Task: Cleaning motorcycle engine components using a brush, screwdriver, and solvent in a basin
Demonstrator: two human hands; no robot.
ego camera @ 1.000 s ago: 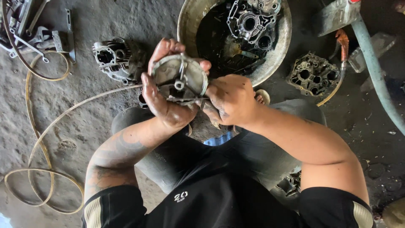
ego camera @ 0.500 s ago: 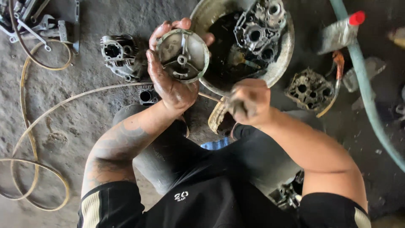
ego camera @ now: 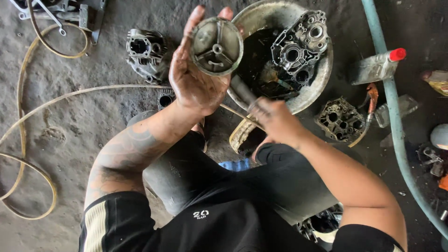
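Above the oily basin (ego camera: 308, 95), the left hand (ego camera: 198, 84) grasps a round metal cover (ego camera: 217, 45), while the right hand (ego camera: 275, 119), just below, clenches a blurred tool (ego camera: 242, 93).

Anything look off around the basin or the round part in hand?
Nothing spilled or broken shows. The round metal cover sits upright in the left hand; the right hand grips a blurred tool. An engine casing leans tilted in the basin of dark liquid.

head camera looks straight down, close over the lap.
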